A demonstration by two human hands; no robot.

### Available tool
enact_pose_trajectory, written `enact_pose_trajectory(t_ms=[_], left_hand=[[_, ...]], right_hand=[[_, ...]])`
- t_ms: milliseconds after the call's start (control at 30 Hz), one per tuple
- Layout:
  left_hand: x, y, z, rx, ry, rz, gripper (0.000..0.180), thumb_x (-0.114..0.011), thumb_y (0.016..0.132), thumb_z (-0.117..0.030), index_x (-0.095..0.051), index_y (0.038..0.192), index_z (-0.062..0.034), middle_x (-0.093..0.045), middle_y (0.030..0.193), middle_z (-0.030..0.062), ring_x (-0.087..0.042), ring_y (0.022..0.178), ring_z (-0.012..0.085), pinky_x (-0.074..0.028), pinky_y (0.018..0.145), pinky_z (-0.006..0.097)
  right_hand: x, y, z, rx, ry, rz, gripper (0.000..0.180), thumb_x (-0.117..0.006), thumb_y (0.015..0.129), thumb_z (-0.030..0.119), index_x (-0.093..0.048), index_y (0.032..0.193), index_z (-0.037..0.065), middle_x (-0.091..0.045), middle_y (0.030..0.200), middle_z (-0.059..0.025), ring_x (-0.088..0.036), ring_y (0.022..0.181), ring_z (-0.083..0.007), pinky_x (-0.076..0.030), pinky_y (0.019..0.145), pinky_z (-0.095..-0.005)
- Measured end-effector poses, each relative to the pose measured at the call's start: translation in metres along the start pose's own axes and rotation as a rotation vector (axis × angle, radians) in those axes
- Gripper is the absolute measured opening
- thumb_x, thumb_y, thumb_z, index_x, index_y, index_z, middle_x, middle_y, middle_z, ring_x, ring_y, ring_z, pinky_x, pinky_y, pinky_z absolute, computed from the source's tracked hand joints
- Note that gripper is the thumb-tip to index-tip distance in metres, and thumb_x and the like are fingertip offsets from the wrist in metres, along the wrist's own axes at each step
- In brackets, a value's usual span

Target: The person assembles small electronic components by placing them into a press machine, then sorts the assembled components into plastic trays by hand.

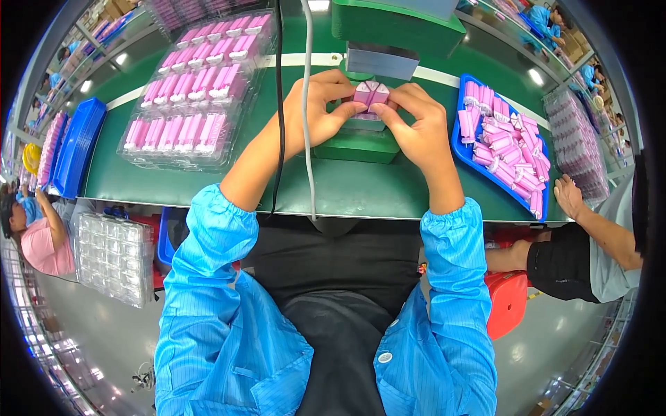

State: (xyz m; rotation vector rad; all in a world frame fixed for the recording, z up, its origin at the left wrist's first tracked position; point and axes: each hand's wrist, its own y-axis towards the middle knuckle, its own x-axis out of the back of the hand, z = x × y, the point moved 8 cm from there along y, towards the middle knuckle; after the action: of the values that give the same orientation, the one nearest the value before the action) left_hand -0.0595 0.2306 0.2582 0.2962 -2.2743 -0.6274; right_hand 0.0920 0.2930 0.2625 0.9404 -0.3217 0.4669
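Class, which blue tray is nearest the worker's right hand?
The blue tray at right, heaped with pink pieces; the far-left blue one lies beyond the clear tray.

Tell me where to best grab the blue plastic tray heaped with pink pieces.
Probably grip the blue tray by its rim at the left and right ends, coming from both sides: it is long, and loose pink pieces fill the middle but leave edges showing.

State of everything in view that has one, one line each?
Left hand: pinching, fingers closed on the pink-and-white pieces
Right hand: same
Pink-and-white pieces: side by side, held between both hands
Green machine: upper block apart from lower base
Clear tray: loaded with pink parts in rows
Blue bin: pink parts heaped loosely
Black cable: hanging
Grey cable: hanging
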Motion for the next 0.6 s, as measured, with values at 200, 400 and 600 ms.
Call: enact_pose_trajectory(t_ms=[200, 400, 600], left_hand=[[-0.002, -0.001, 0.006, 0.036, -0.03, 0.007, 0.019, -0.078, 0.086, -0.014, -0.072, 0.094, 0.0024, -0.068, 0.093, 0.0105, -0.063, 0.075, 0.0224, -0.05, 0.068, 0.033], [-0.005, -0.001, 0.014, -0.004, -0.12, -0.044, 0.022, -0.079, 0.083, -0.015, -0.077, 0.101, -0.002, -0.067, 0.089, 0.0117, -0.065, 0.078, 0.0272, -0.051, 0.071, 0.036], [-0.01, -0.003, 0.026, 0.066, -0.196, -0.002, 0.022, -0.08, 0.083, -0.017, -0.078, 0.102, -0.0053, -0.065, 0.091, 0.0081, -0.062, 0.08, 0.0217, -0.048, 0.072, 0.034]], right_hand=[[-0.001, -0.003, -0.003, -0.008, 0.016, -0.002, 0.021, -0.079, 0.078, 0.004, -0.074, 0.098, -0.002, -0.065, 0.077, -0.009, -0.06, 0.072, -0.022, -0.049, 0.067, -0.0341], [-0.001, -0.006, -0.006, -0.028, 0.028, -0.025, 0.022, -0.079, 0.078, 0.004, -0.074, 0.099, -0.001, -0.064, 0.076, -0.0091, -0.06, 0.072, -0.0214, -0.049, 0.067, -0.0342], [-0.007, -0.01, -0.015, -0.102, 0.102, -0.017, 0.021, -0.079, 0.079, 0.005, -0.073, 0.098, -0.002, -0.062, 0.078, -0.0089, -0.06, 0.072, -0.0208, -0.049, 0.068, -0.0338]])
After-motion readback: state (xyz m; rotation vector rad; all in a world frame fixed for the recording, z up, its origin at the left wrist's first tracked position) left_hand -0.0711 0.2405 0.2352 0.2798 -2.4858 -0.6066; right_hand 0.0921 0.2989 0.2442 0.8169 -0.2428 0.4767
